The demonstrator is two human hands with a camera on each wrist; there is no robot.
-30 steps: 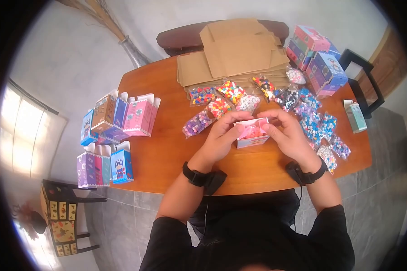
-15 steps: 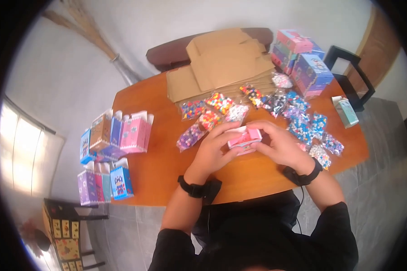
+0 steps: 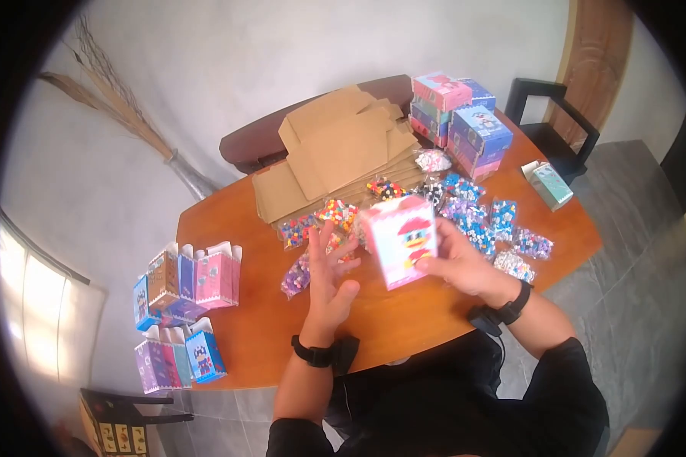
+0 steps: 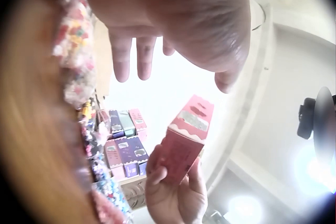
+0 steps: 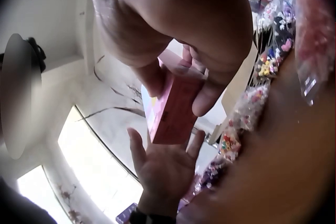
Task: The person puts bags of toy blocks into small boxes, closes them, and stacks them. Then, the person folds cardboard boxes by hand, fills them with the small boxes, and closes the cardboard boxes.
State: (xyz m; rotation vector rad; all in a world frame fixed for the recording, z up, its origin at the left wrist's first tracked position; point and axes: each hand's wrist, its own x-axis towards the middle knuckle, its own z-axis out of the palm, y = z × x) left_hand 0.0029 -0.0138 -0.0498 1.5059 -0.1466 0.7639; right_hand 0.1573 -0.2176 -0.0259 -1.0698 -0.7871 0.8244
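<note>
My right hand (image 3: pixel 465 263) grips a small pink cardboard box (image 3: pixel 401 245) by its side, thumb over the front. A pixel figure with a red top, blue and yellow parts faces me on that front. In the right wrist view the thumb and fingers straddle the box (image 5: pixel 178 109), which is off the table. My left hand (image 3: pixel 329 286) hangs beside it with fingers spread, apart from the box and holding nothing. The left wrist view has its straight fingers (image 4: pixel 144 58) above the pink box (image 4: pixel 184 140).
Bags of coloured beads (image 3: pixel 465 217) lie beyond my hands, before stacked flat brown cardboard (image 3: pixel 335 145). Finished-looking boxes (image 3: pixel 476 137) are stacked at the back right. Open-topped boxes (image 3: pixel 217 278) stand at the left edge, and a teal box (image 3: pixel 550 186) lies at the right.
Both hands were around the open-topped pink box low over the table. Now the left hand has let go and moved left; the right hand has raised and tilted the box, its front showing.
</note>
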